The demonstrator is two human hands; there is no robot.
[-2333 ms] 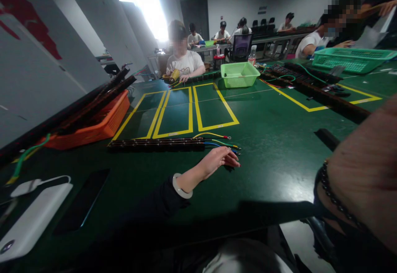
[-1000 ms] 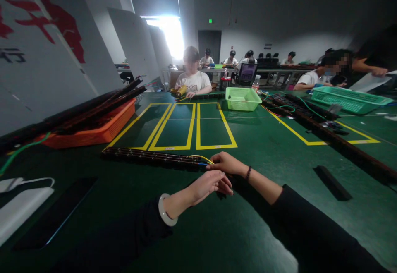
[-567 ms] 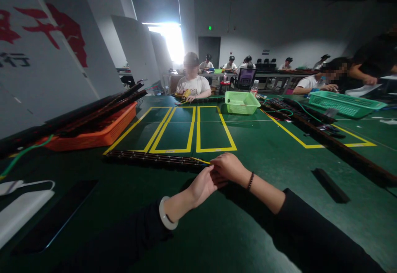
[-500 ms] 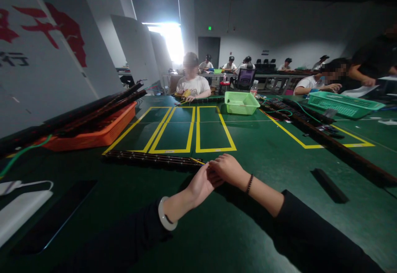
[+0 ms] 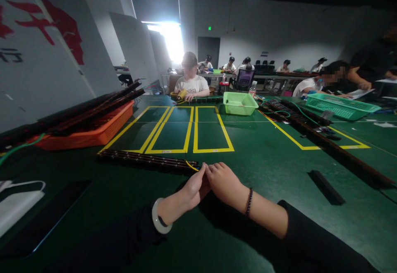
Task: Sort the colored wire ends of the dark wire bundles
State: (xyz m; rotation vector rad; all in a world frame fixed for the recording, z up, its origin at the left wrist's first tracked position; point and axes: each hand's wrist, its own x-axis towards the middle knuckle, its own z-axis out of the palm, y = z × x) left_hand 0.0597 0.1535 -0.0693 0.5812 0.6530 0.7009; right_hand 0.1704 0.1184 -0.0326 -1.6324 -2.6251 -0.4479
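My left hand [image 5: 192, 188] and my right hand [image 5: 223, 181] meet at the near right end of a long dark strip bundle [image 5: 145, 161] lying on the green table [image 5: 242, 235]. A yellow wire [image 5: 191, 165] curves from the bundle's end to my fingertips. Both hands are closed, thumbs and fingers pinched together. My left hand is nearest the wire; what the fingertips of my right hand grip is hidden behind the knuckles.
An orange basket [image 5: 93, 134] with long dark strips stands left, near a phone [image 5: 46, 215] and a white device [image 5: 18, 207]. Ahead are a light green basket [image 5: 240, 104] and a seated person [image 5: 190, 82]. A dark bar [image 5: 326, 187] lies right, near more strips.
Both hands have shifted slightly left and nearer to me, and the left palm has turned inward. More of the yellow wire shows, now bent in a curve.
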